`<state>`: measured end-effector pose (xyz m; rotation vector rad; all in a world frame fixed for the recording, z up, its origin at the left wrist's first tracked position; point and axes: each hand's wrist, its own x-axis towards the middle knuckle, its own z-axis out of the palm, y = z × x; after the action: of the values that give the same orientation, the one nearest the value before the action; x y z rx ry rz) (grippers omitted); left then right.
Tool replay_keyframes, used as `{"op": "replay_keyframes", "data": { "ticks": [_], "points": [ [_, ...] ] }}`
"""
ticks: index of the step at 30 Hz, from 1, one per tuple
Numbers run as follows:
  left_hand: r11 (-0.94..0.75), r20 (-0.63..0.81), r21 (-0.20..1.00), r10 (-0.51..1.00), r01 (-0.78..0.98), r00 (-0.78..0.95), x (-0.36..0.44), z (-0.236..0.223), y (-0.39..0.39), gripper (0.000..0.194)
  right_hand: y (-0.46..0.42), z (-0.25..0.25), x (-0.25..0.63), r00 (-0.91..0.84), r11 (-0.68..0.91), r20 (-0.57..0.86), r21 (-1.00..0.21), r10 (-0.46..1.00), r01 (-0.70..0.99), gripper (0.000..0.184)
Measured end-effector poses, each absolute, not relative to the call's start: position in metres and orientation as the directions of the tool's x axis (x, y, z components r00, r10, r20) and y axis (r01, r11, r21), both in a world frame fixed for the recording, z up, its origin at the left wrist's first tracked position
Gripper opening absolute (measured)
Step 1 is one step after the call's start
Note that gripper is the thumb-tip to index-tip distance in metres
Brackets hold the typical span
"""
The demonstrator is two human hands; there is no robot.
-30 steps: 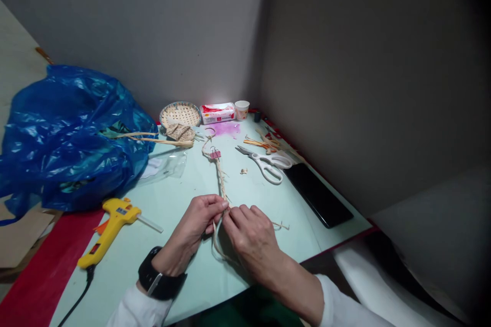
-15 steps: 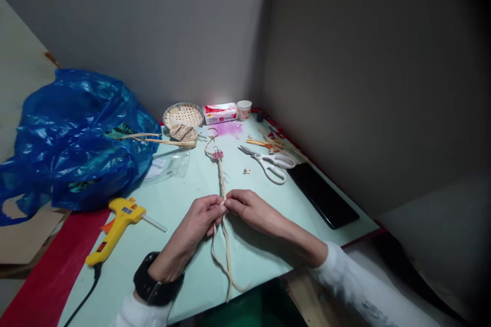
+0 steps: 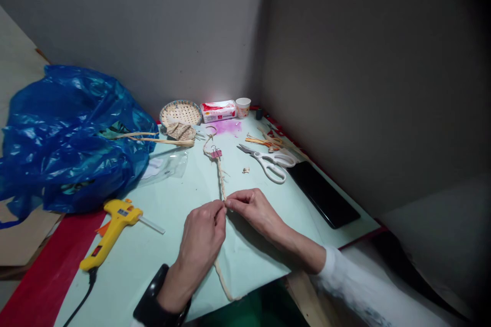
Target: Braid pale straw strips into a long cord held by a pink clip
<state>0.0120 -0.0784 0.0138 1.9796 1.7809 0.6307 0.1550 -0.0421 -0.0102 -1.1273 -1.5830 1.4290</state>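
Note:
A pale braided cord [image 3: 220, 176] runs down the table toward me, with a pink binder clip [image 3: 216, 154] gripping it near its far end. Beyond the clip the cord curls into a thin loop. My left hand [image 3: 203, 230] is closed at the cord's near end, palm down, hiding most of the strands there. Meeting it fingertip to fingertip, my right hand [image 3: 253, 209] pinches the cord between thumb and forefinger. One loose strand [image 3: 222, 278] trails from under my left hand to the table's front edge.
At left lie a yellow glue gun [image 3: 111, 232] and a big blue plastic bag [image 3: 76, 138]. White-handled scissors [image 3: 268, 163] and a black phone-like slab [image 3: 324, 194] are at right. Behind stand a woven basket [image 3: 180, 112], a tissue pack [image 3: 218, 111] and a paper cup [image 3: 243, 108].
My left hand has turned over more, its back now facing up and covering the strands. Fewer loose ends show below it. My right hand keeps its pinch; the view has shifted slightly.

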Motion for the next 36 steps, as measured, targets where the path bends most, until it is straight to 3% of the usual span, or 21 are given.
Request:
{"op": "replay_keyframes", "data": {
  "ticks": [3,9,13,17,19,21,24,25,27,29,31,34,36],
  "points": [
    [-0.132,0.088,0.531,0.991,0.837,0.101,0.008,0.011,-0.082,0.025,-0.043,-0.010,0.152,-0.307,0.006,-0.052,-0.983,0.950,0.185,0.023],
    [-0.071,0.113,0.295,0.993,0.953,0.039,0.006,0.014,-0.102,0.031,-0.048,-0.010,0.149,-0.305,0.032,-0.035,-0.977,0.952,0.212,0.025],
    [-0.098,0.096,0.328,0.993,0.940,0.071,0.024,0.009,-0.109,0.027,-0.047,-0.009,0.150,-0.323,-0.046,-0.087,-0.990,0.942,0.135,0.023],
    [-0.121,0.040,0.304,0.993,0.945,0.114,0.039,0.003,-0.111,0.032,-0.042,-0.008,0.151,-0.395,-0.201,-0.163,-0.978,0.904,-0.056,0.021],
    [-0.164,0.019,0.347,0.986,0.924,0.168,0.039,0.005,-0.115,0.028,-0.041,-0.009,0.152,-0.411,-0.254,-0.181,-0.958,0.894,-0.131,0.020],
    [-0.181,0.049,0.472,0.982,0.863,0.180,0.032,0.011,-0.118,0.024,-0.041,-0.009,0.154,-0.408,-0.264,-0.180,-0.951,0.895,-0.161,0.020],
    [-0.078,0.121,0.717,0.993,0.692,-0.014,0.013,0.021,-0.110,0.021,-0.042,-0.007,0.157,-0.399,-0.255,-0.172,-0.953,0.901,-0.163,0.020],
    [-0.001,0.074,0.796,0.993,0.605,-0.097,0.007,0.023,-0.103,0.020,-0.042,-0.005,0.157,-0.400,-0.255,-0.169,-0.951,0.901,-0.172,0.021],
    [0.202,-0.197,0.911,0.979,0.359,-0.052,-0.001,0.022,-0.087,0.030,-0.043,-0.003,0.157,-0.414,-0.259,-0.159,-0.946,0.896,-0.197,0.021],
    [0.330,-0.347,0.936,0.922,0.118,0.173,-0.003,0.016,-0.072,0.030,-0.043,-0.003,0.156,-0.429,-0.249,-0.137,-0.944,0.893,-0.216,0.021],
    [0.396,-0.380,0.918,0.881,0.002,0.282,-0.002,0.010,-0.062,0.029,-0.044,-0.004,0.156,-0.444,-0.242,-0.123,-0.944,0.887,-0.223,0.021],
    [0.396,-0.376,0.918,0.883,-0.015,0.280,0.002,0.003,-0.058,0.030,-0.045,-0.007,0.158,-0.456,-0.162,-0.080,-0.976,0.886,-0.144,0.021],
    [0.383,-0.370,0.924,0.891,0.000,0.264,0.003,0.001,-0.060,0.030,-0.047,-0.007,0.160,-0.441,-0.022,-0.029,-1.000,0.897,0.022,0.022]
  ]
}}
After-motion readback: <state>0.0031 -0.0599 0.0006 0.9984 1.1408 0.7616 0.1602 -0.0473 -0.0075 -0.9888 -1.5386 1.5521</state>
